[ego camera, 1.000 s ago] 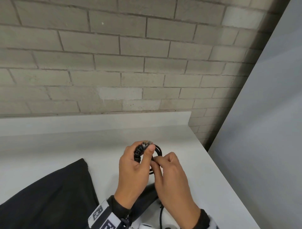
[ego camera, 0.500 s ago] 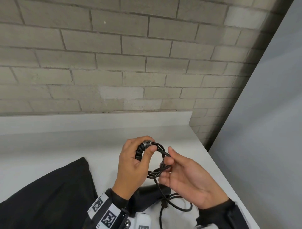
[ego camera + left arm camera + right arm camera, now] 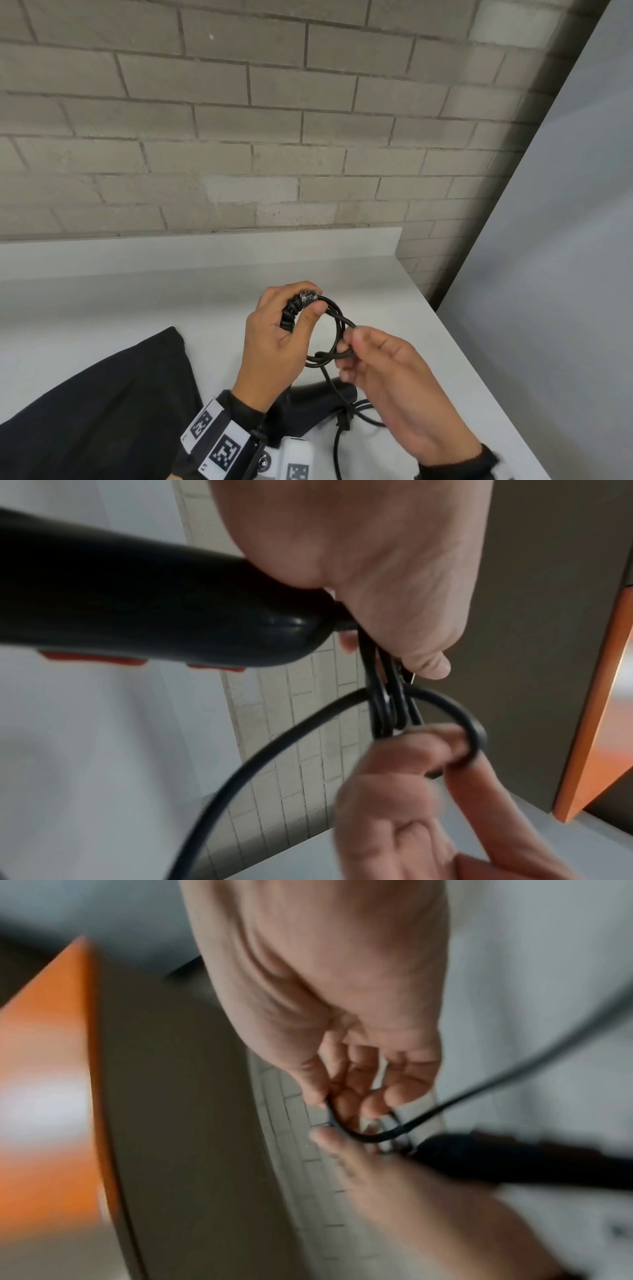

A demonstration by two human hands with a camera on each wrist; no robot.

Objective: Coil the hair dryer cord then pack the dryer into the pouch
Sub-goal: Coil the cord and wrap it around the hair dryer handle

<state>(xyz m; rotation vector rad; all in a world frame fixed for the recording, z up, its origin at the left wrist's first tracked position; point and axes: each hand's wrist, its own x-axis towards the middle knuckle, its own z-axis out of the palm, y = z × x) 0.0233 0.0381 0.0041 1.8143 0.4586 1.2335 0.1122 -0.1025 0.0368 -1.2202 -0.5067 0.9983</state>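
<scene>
At the bottom of the head view, the black hair dryer (image 3: pixel 318 397) lies low between the two wrists, mostly hidden; the left wrist view alone shows its handle (image 3: pixel 154 615) with red buttons underneath. The black pouch (image 3: pixel 102 404) lies flat on the white counter (image 3: pixel 428 342) at lower left. Just beyond, the left hand (image 3: pixel 274 339) has its grip closed on the ribbed cord end and gathered loops of the cord (image 3: pixel 334 330). The right hand (image 3: pixel 387 377) pinches one loop at centre frame (its wrist view is blurred, yet shows the strand hooked over curled fingers (image 3: pixel 356 1091)). Beyond, a brick wall (image 3: pixel 274 137) fills the upper frame.
</scene>
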